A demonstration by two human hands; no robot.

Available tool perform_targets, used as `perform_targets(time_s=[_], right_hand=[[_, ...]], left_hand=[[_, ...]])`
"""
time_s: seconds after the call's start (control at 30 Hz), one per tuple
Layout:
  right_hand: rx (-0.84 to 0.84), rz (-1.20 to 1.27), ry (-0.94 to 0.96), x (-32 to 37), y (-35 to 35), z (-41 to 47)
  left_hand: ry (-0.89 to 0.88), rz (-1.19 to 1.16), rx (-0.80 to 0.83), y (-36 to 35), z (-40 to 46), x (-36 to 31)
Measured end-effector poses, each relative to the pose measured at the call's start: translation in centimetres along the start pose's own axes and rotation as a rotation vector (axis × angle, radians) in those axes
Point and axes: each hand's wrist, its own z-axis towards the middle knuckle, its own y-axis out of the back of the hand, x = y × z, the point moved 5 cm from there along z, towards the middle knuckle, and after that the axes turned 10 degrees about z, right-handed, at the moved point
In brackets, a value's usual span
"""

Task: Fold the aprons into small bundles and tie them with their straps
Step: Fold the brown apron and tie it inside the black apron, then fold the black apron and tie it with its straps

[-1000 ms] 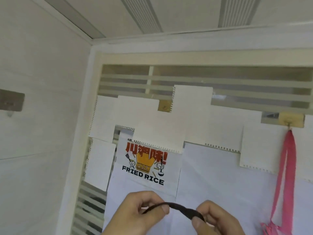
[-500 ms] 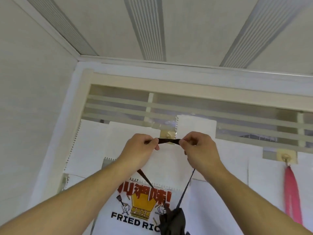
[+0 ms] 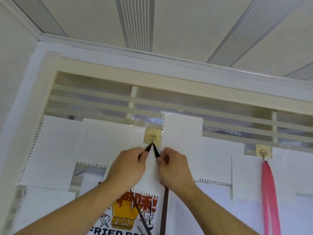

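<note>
A dark brown apron strap (image 3: 164, 211) loops over a small metal hook (image 3: 153, 137) on a tan adhesive pad high on the wall. My left hand (image 3: 128, 167) pinches the left side of the loop just below the hook. My right hand (image 3: 174, 168) pinches the right side. Both strap ends run down past my wrists and out of the bottom of the view. The apron itself is not visible.
A pink strap (image 3: 269, 197) hangs from a second hook (image 3: 263, 153) at the right. White paper sheets (image 3: 64, 150) and a "FRIED RICE" poster (image 3: 125, 216) cover the slatted window panel. The ceiling is close above.
Both hands rose from chest height to the hook. The strap, earlier stretched level between my fingers, now hangs over the hook in a narrow inverted V.
</note>
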Motion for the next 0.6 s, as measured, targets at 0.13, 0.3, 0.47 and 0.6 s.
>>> perform_targets(time_s=[0.13, 0.3, 0.47, 0.6], right_hand=[[-0.026, -0.013, 0.063, 0.1, -0.8, -0.6], [0.090, -0.402, 0.219, -0.1, -1.5, -3.7], [0.128, -0.330, 0.192, -1.3, -1.3, -9.0], [0.220, -0.267, 0.037, -3.7, -0.7, -15.5]], left_hand=[[0.052, -0.137, -0.006, -0.6, -1.1, -0.4], [0.002, 0.023, 0.038, -2.1, -4.2, -0.3], [0.050, 0.014, 0.115, -3.0, -8.2, 0.5], [0.110, 0.024, 0.286, -5.9, -13.6, 2.2]])
